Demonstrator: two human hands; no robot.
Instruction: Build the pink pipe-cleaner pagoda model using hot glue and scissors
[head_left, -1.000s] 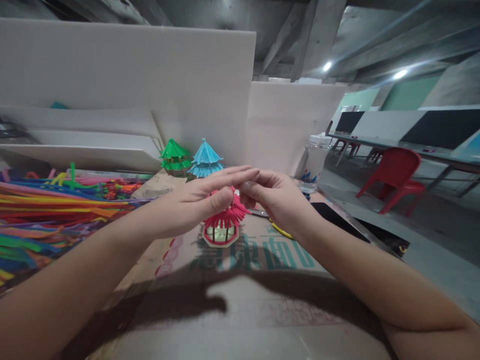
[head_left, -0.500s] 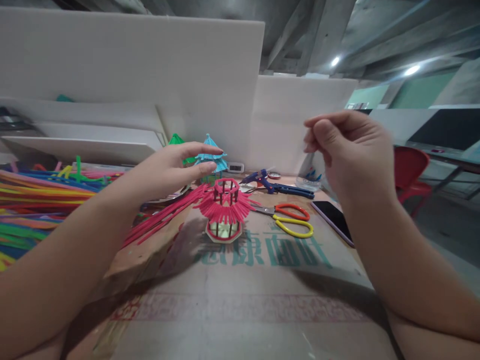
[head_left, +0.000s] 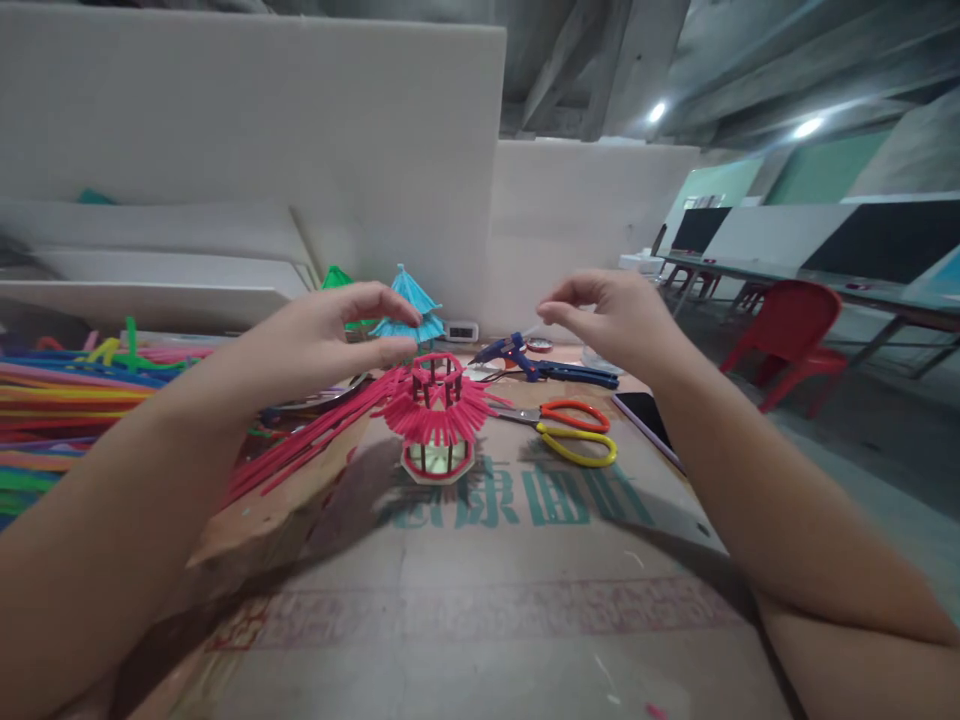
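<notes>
A small pagoda model (head_left: 437, 415) made of pinkish-red pipe cleaners, with dark posts and an octagonal pale base, stands upright on the printed cardboard (head_left: 450, 560). My left hand (head_left: 341, 325) is held just above and left of its top, thumb and fingers apart, with nothing visible between them. To the right of the model, in the air, my right hand (head_left: 600, 315) has its thumb and fingertips pinched together. Whatever it may hold is too small to make out. Below that hand lie a blue glue gun (head_left: 514, 352) and scissors (head_left: 577, 435) with orange and yellow handles.
Loose pink-red pipe cleaners (head_left: 315, 430) lie left of the model, beside a multicoloured pile (head_left: 75, 390). Behind stand a blue pagoda model (head_left: 409, 305), a green one (head_left: 337, 277) and a small digital display (head_left: 461, 331). A phone (head_left: 649, 420) lies right; a red chair (head_left: 795, 325) stands beyond.
My right hand has moved down and left, toward the model, still pinched. My left hand stays near the model's top, its fingers slightly more curled. The view has shifted a little to the right.
</notes>
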